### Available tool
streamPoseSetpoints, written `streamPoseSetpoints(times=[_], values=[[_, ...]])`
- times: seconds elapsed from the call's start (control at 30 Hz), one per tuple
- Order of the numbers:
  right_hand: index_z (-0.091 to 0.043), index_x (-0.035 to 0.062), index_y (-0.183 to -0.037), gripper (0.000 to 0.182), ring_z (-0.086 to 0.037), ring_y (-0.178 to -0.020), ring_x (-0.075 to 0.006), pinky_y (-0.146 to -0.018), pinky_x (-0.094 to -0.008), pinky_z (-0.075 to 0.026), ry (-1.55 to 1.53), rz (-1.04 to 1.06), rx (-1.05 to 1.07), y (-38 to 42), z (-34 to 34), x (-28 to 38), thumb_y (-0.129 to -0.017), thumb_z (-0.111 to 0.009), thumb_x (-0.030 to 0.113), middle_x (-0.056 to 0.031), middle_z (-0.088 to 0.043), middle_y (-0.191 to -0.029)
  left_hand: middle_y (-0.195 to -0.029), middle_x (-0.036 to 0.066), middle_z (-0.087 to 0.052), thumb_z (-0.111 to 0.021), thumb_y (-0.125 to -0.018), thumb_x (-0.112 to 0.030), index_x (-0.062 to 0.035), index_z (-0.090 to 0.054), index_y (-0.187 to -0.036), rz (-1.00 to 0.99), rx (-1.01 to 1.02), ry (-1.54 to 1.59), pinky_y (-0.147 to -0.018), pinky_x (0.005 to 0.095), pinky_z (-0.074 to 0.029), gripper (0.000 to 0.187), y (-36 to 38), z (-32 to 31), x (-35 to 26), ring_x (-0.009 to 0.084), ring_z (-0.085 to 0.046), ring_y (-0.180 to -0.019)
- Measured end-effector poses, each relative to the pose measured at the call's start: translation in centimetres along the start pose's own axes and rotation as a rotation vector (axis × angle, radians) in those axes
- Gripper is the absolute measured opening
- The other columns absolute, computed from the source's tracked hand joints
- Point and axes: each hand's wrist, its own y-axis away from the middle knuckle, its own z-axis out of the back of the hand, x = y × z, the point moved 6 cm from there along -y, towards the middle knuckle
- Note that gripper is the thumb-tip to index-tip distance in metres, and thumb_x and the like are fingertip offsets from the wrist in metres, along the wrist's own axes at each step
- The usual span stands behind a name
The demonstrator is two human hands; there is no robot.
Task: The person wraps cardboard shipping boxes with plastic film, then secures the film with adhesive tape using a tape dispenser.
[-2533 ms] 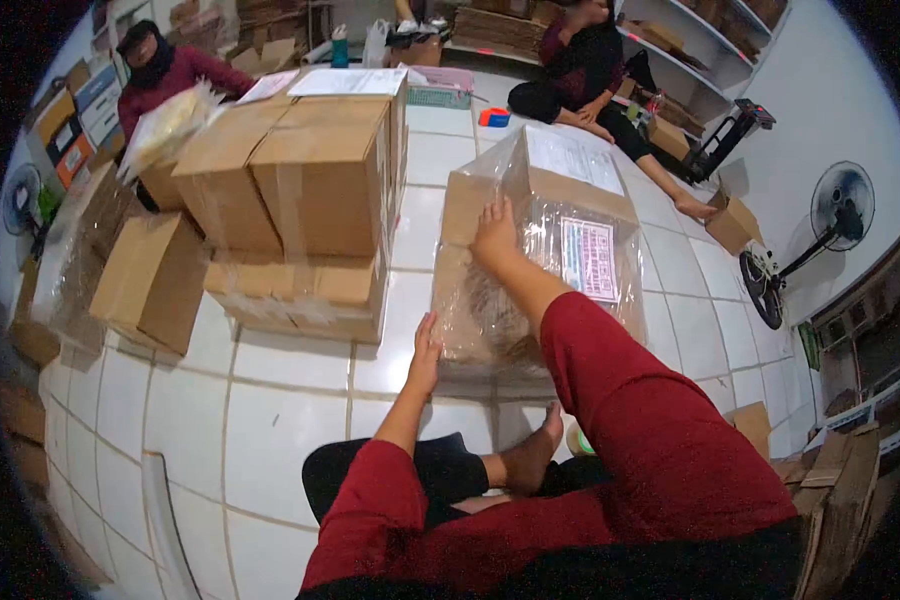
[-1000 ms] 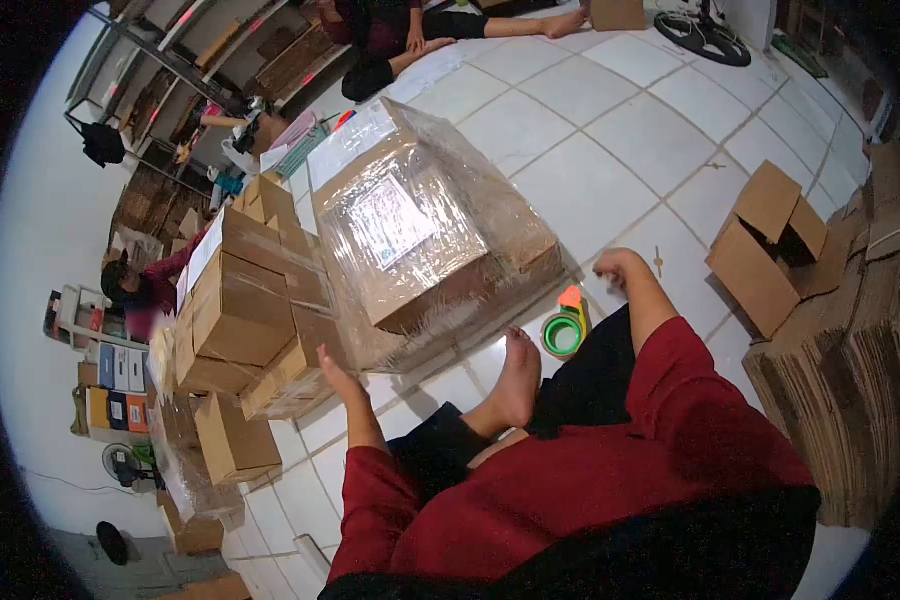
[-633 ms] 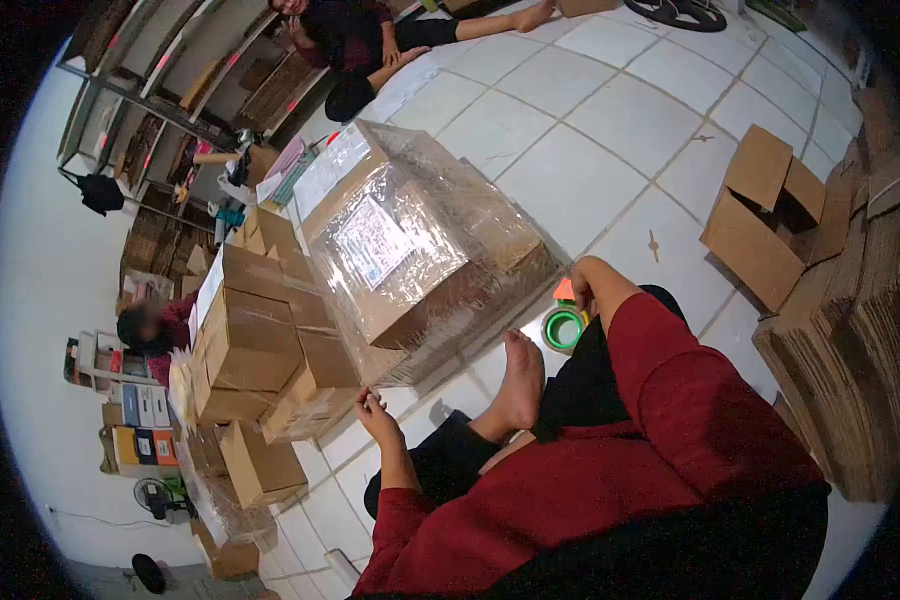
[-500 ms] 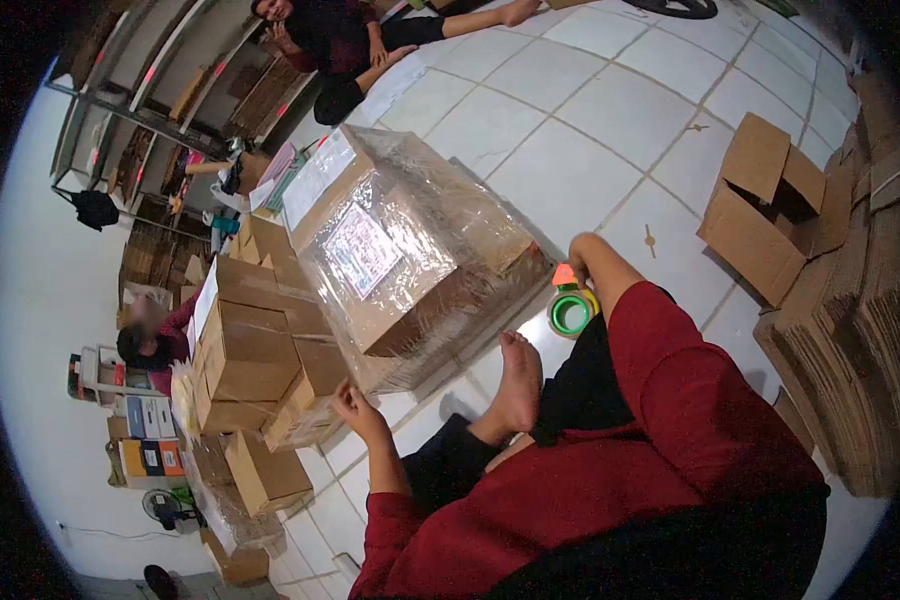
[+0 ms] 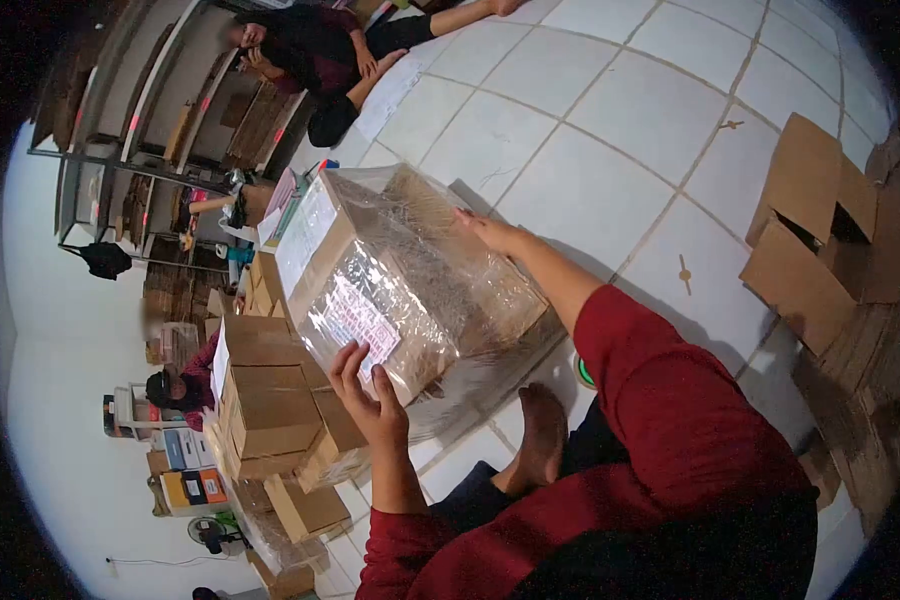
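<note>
In front of me on the floor is a large cardboard box (image 5: 475, 290) wrapped in clear plastic film. A printed label (image 5: 362, 325) shows through the film, and a white paper sheet (image 5: 308, 240) lies toward its far left edge. My left hand (image 5: 372, 400) is raised at the near side, fingers spread, overlapping the label's lower edge. On the opposite side, my right hand (image 5: 488, 233) has its fingers stretched out along the box's right face. A green tape roll (image 5: 583, 373) pokes out from behind my right sleeve, mostly hidden.
Stacked cardboard boxes (image 5: 275, 395) stand at the left, with a person (image 5: 175, 388) behind them. Another person (image 5: 335, 60) sits on the floor near the shelves (image 5: 160, 110). An open carton (image 5: 800, 270) rests on flattened cardboard (image 5: 850, 430) at the right.
My right hand has moved from beside the tape roll to the box's right side. My left hand has risen to the box's near face. The view has shifted.
</note>
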Motion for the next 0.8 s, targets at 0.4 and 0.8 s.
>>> streamPoseSetpoints(times=[0.4, 0.8], values=[[-0.036, 0.0097, -0.121, 0.063, -0.035, -0.113, -0.0302, -0.092, -0.0365, -0.028, 0.178, -0.382, 0.328, -2.7, 2.3, 0.8, -0.08, -0.025, 0.057, -0.0165, -0.038, -0.122, -0.117, 0.011, -0.041, -0.049, -0.077, -0.014, -0.0075, -0.048, -0.107, -0.182, 0.475, -0.389, -0.095, 0.0456, -0.021, 0.031, -3.8, -12.5, -3.1, 0.0302, -0.031, -0.114], [-0.026, 0.0026, -0.125, 0.061, -0.013, -0.123, -0.0271, -0.1, -0.0364, -0.014, -0.038, -0.258, 0.11, 4.2, 0.0, -0.5, -0.084, -0.017, 0.048, -0.0125, -0.006, -0.135, -0.131, 0.018, -0.019, -0.031, -0.08, -0.051, -0.0064, -0.022, -0.127, -0.429, 0.88, -0.872, -0.097, 0.0478, -0.011, 0.066, 2.4, -20.3, -1.1, 0.0307, -0.018, -0.122]])
